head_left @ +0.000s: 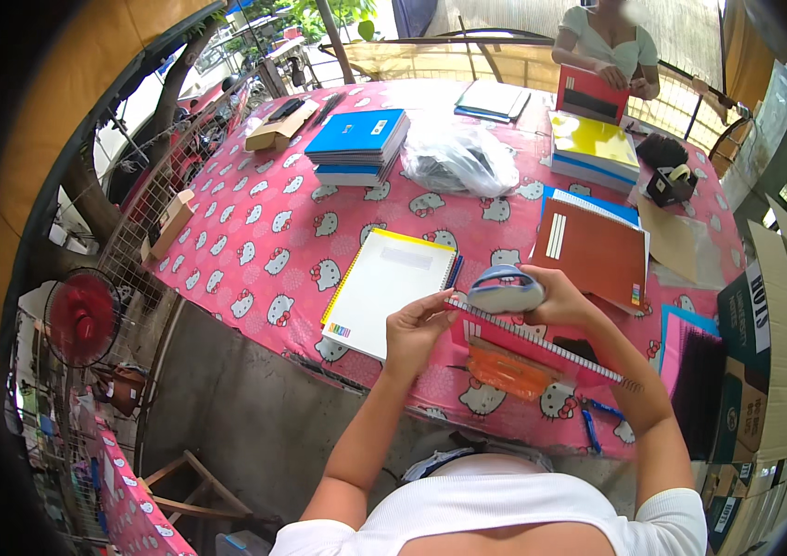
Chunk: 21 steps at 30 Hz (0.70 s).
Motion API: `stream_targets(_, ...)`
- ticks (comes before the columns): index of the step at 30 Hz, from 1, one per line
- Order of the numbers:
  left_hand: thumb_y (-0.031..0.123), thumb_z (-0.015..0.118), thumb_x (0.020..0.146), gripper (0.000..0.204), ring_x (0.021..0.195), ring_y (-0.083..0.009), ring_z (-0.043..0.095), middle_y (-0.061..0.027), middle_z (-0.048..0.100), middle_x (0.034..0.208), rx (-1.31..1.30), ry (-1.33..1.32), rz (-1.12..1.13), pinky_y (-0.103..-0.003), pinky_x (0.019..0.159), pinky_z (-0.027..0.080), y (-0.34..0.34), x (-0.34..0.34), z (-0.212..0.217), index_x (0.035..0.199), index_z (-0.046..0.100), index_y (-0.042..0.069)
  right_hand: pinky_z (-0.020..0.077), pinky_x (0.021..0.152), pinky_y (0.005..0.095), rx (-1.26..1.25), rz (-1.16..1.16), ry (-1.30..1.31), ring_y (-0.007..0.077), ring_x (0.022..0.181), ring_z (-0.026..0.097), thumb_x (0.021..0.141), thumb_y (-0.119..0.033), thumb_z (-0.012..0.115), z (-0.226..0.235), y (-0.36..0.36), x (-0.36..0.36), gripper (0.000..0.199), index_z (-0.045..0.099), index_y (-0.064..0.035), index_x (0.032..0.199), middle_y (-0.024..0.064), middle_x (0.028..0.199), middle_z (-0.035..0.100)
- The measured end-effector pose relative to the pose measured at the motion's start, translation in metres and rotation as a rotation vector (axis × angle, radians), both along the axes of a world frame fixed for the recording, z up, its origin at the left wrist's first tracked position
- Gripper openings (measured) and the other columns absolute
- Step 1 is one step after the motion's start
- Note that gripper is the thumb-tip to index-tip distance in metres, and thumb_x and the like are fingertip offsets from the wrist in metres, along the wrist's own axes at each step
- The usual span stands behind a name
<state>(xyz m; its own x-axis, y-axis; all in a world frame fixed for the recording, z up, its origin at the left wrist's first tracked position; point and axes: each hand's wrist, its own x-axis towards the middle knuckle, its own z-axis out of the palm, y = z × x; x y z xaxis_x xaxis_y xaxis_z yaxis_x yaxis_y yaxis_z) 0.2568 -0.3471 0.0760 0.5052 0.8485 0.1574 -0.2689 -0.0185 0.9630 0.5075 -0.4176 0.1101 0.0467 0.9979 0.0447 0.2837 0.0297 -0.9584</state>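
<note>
- pink notebook (516,346): held tilted over the table (356,202)'s near side; coil (579,358) seemingly threaded, its protruding end apparently untrimmed.
- beneath the notebook, the table's covering is pink, patterned.
- right of it, open carton (744,371).
- far left of it, red fan (83,317).
- left hand (417,332) pinches its corner; right hand (556,295) wraps a blue-white object (507,295).
- near its lower edge, blue pliers (590,428).

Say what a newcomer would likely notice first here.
Probably the pink cat-print tablecloth filling the middle. Then, toward the front, the red spiral notebook at the left hand, beside the white-and-blue object in the right hand. Back left of centre, the blue-topped stack.
</note>
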Motion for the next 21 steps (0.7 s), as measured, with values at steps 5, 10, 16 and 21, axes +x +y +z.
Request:
stream_targets(5, -0.003, 0.064, 0.086, 0.024, 0.095, -0.0079, 0.058, -0.0029, 0.065, 0.101, 0.063, 0.073, -0.094, -0.023, 0.085, 0.048, 0.004, -0.002, 0.021, 0.11, 0.063, 0.0, 0.0519, 0.075, 0.0439, -0.061, -0.348, -0.866, 0.0402, 0.089, 0.062, 0.065, -0.014, 0.07, -0.066, -0.047, 0.022, 0.035, 0.057, -0.0046, 0.096, 0.0179, 0.107, 0.061)
stream_targets(10, 0.002, 0.063, 0.088, 0.01, 0.096, -0.0132, 0.059, -0.0073, 0.067, 0.097, -0.063, -0.053, -0.304, -0.029, 0.089, 0.046, 0.026, 0.007, 0.002, 0.098, 0.065, 0.003, 0.0408, 0.099, 0.0439, 0.162, -0.586, -0.744, 0.0411, 0.116, 0.048, 0.069, -0.019, 0.073, -0.117, -0.138, 0.027, 0.058, 0.053, -0.0033, 0.122, 0.0246, 0.124, 0.05)
stream_targets(16, 0.008, 0.069, 0.087, 0.013, 0.088, -0.0096, 0.062, -0.0077, 0.069, 0.096, -0.075, -0.156, -0.272, -0.023, 0.081, 0.05, 0.031, 0.024, 0.013, 0.096, 0.064, 0.001, 0.0255, 0.106, 0.056, -0.342, -0.582, -0.918, 0.0395, 0.127, 0.038, 0.073, -0.033, 0.073, -0.109, -0.249, -0.04, 0.067, 0.049, 0.0007, 0.125, 0.0222, 0.132, 0.045)
stream_targets(21, 0.002, 0.07, 0.084, 0.012, 0.087, -0.0093, 0.062, -0.0074, 0.068, 0.094, -0.154, -0.126, -0.324, -0.022, 0.078, 0.052, 0.036, 0.043, 0.0, 0.093, 0.063, 0.0, 0.0304, 0.095, 0.0571, -0.613, -0.669, -0.791, 0.0341, 0.117, 0.044, 0.079, -0.027, 0.069, -0.102, -0.263, -0.058, 0.054, 0.051, -0.0056, 0.125, 0.0149, 0.126, 0.049)
